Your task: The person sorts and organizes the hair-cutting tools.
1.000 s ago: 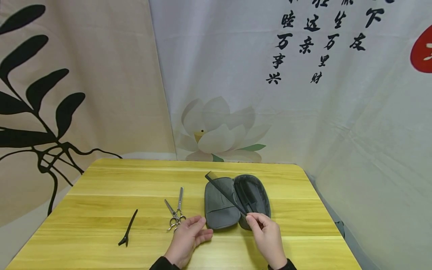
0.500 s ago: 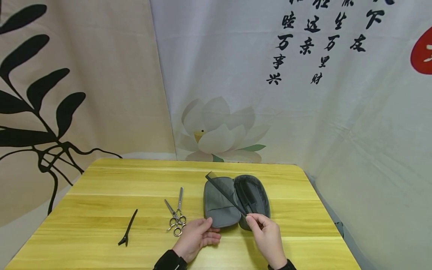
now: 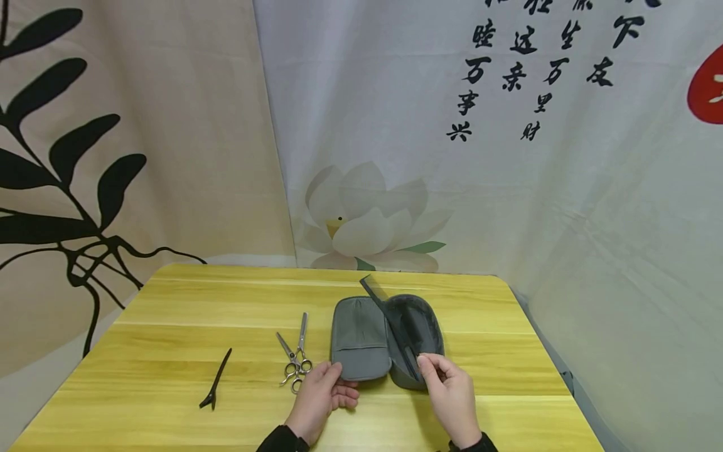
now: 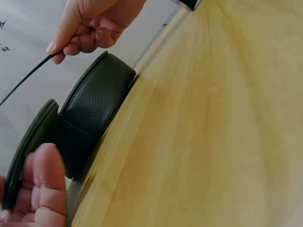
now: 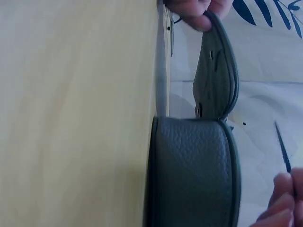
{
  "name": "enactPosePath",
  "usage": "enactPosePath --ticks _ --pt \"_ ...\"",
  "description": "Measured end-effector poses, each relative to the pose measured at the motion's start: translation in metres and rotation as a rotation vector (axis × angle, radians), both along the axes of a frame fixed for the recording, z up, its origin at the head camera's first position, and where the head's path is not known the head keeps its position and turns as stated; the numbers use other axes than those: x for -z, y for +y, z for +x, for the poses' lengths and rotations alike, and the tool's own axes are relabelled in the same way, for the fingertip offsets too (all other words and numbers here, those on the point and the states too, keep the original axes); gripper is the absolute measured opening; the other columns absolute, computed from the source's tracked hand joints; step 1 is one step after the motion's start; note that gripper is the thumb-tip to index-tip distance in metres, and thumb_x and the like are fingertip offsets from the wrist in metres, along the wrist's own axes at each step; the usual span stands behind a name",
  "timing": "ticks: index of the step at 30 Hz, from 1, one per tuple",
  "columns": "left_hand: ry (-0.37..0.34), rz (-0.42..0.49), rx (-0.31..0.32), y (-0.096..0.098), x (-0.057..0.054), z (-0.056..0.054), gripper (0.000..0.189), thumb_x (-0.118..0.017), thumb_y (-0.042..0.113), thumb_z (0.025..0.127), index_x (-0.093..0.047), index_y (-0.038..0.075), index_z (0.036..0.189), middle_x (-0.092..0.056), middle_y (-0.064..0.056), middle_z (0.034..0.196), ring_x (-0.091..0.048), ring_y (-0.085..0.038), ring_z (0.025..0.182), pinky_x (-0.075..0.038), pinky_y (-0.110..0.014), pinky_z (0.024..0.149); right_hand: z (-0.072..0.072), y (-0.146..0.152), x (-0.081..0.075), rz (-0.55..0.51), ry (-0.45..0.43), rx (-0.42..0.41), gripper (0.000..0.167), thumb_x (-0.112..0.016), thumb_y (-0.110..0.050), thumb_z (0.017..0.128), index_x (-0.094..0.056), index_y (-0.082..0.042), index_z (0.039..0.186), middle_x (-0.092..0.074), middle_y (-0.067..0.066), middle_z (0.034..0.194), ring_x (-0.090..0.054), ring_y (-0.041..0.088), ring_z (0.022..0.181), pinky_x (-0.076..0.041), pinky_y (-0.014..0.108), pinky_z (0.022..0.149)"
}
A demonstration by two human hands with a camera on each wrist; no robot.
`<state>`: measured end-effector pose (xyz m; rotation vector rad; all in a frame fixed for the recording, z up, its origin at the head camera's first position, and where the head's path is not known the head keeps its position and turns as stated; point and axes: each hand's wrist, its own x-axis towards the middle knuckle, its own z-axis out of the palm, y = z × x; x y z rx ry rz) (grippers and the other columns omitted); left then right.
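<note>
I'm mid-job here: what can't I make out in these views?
Head: held end of the comb, covered by the right hand.
Head: part of the scissors, behind the left hand.
Head: what lies inside the case, too dark to tell.
Left wrist: the comb's far end, cut off by the left edge.

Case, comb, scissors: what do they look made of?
Case: leather or imitation leather outside; pebbled grain, slight sheen.
Comb: probably plastic; thin, uniformly black, though the look can't confirm it.
Scissors: metal, likely steel; silvery, shiny finish.

Plastic-looking comb (image 3: 373, 294), pebbled leather-look case (image 5: 191, 165), shiny metal scissors (image 3: 292, 358), wood-grain table (image 3: 237, 301)
</note>
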<state>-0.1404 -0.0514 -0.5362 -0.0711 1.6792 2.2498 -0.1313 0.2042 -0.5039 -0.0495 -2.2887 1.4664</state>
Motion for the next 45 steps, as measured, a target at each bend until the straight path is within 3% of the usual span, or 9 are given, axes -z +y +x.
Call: enactPosePath --ticks 7,16,21,26,33,39,45 --pt "-0.003 0.003 -0.054 0.002 -0.001 0.004 0.026 -0.052 0.025 0.115 -0.054 0.000 0.112 -0.074 -0.013 0.098 -0.072 -0.015 0.073 -0.063 -0.027 0.067 -0.001 0.006 -0.002 0.036 0.030 0.135 0.011 -0.080 -0.014 0.098 -0.082 -0.009 0.088 -0.079 0.004 0.079 -0.061 -0.002 0.067 -0.050 0.016 0.058" --pt "0.008 -0.011 -0.052 0.002 -0.002 0.002 0.027 -0.054 0.028 0.114 -0.055 0.000 0.111 -0.074 -0.013 0.097 -0.072 -0.014 0.072 -0.064 -0.028 0.067 -0.004 0.010 -0.001 0.072 0.017 0.202 0.011 -0.079 -0.007 0.094 -0.083 -0.011 0.084 -0.078 0.001 0.076 -0.061 -0.001 0.062 -0.050 0.016 0.057" --pt "0.013 -0.006 -0.050 0.001 -0.003 0.002 0.027 -0.054 0.027 0.114 -0.055 0.000 0.111 -0.074 -0.014 0.098 -0.072 -0.014 0.074 -0.064 -0.028 0.067 -0.002 0.010 -0.004 0.099 0.000 0.231 0.021 -0.078 -0.008 0.092 -0.078 -0.013 0.073 -0.071 -0.002 0.066 -0.053 0.002 0.055 -0.044 0.018 0.052" --pt "0.020 0.002 -0.055 0.001 -0.003 0.002 0.026 -0.055 0.025 0.114 -0.055 0.000 0.109 -0.074 -0.015 0.098 -0.072 -0.014 0.074 -0.064 -0.027 0.067 -0.001 0.010 -0.006 0.190 -0.004 0.275 0.027 -0.079 -0.010 0.090 -0.072 -0.018 0.065 -0.061 -0.007 0.056 -0.046 0.002 0.048 -0.036 0.020 0.048" --pt "0.034 0.006 -0.052 0.001 -0.002 0.003 0.027 -0.054 0.025 0.114 -0.055 -0.001 0.110 -0.074 -0.014 0.098 -0.072 -0.014 0.074 -0.064 -0.027 0.068 -0.001 0.013 -0.006 0.422 0.071 0.367 0.025 -0.081 -0.013 0.087 -0.070 -0.019 0.064 -0.060 -0.009 0.054 -0.041 -0.003 0.046 -0.030 0.020 0.044" --pt "0.031 0.007 -0.044 0.000 -0.001 0.004 0.028 -0.054 0.026 0.114 -0.056 -0.002 0.111 -0.074 -0.014 0.099 -0.072 -0.014 0.073 -0.064 -0.027 0.067 -0.001 0.016 -0.004 0.529 0.096 0.368 0.022 -0.083 -0.013 0.082 -0.070 -0.018 0.065 -0.063 -0.009 0.055 -0.044 0.000 0.047 -0.030 0.020 0.042" --pt "0.025 -0.001 -0.042 -0.001 -0.002 0.004 0.028 -0.054 0.026 0.114 -0.056 -0.002 0.112 -0.074 -0.015 0.099 -0.071 -0.014 0.073 -0.064 -0.026 0.067 -0.001 0.017 -0.005 0.572 -0.027 0.311 0.015 -0.085 -0.018 0.087 -0.079 -0.014 0.074 -0.071 -0.004 0.062 -0.053 0.007 0.048 -0.035 0.025 0.041"
